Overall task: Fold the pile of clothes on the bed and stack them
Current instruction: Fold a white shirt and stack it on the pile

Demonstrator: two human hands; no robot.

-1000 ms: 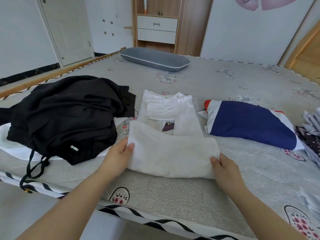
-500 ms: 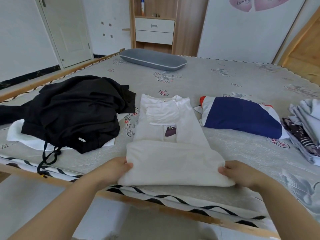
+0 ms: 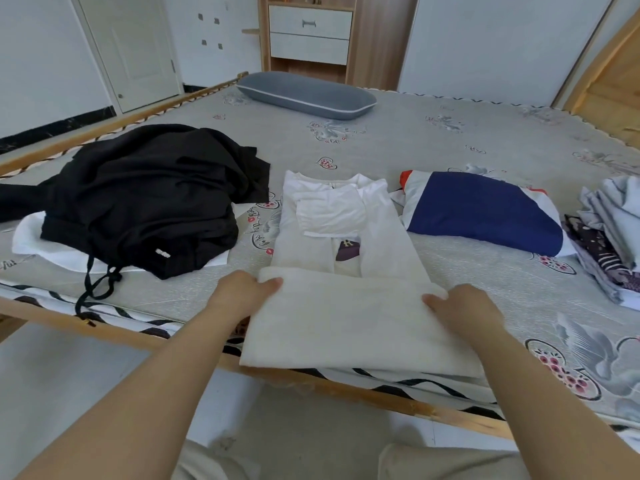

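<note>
A white shirt (image 3: 346,313) lies lengthwise on the bed, collar far from me, its lower part folded up and hanging over the bed's near edge. My left hand (image 3: 242,292) grips the left end of the fold, thumb on top. My right hand (image 3: 460,306) grips the right end of the fold. A pile of black clothes (image 3: 149,195) lies to the left on a white garment (image 3: 38,237). A folded blue, white and red garment (image 3: 485,209) lies to the right. Folded grey and patterned clothes (image 3: 609,230) sit at the far right.
The grey flowered mattress (image 3: 450,133) has a wooden frame (image 3: 346,386) along its near edge. A grey pillow (image 3: 304,95) lies at the far end. Behind it stand a wooden drawer cabinet (image 3: 308,32) and a white door (image 3: 131,46).
Both hands have pulled the folded lower part of the white shirt toward me, so it now overhangs the bed's near edge. My view has moved back from the bed.
</note>
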